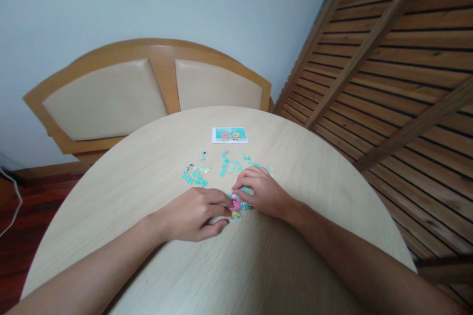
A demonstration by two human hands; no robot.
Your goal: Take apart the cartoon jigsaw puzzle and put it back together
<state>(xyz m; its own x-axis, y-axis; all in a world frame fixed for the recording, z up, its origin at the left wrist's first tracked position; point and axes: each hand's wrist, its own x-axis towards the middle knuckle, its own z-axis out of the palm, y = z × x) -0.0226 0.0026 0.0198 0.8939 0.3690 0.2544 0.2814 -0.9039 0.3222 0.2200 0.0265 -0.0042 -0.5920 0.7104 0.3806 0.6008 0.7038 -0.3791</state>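
Observation:
A partly joined jigsaw puzzle [235, 209], showing a pink cartoon figure in green and yellow shorts, lies flat on the table before me. From the left, my left hand [197, 212] rests its fingertips on the puzzle's edge, thumb held apart, gripping nothing. My right hand [263, 192] bends over the upper right of the puzzle and covers part of it. Its thumb and fingers are drawn together at the figure's head, on a puzzle piece that they mostly hide. Loose turquoise puzzle pieces [194, 177] are scattered just beyond my left hand.
More loose pieces [224, 163] lie past my right hand. A small reference picture [231, 135] with two cartoon figures sits farther back on the round wooden table [148, 167]. Behind it stands a padded bench [111, 98] against the wall; slatted wood [391, 59] rises at the right.

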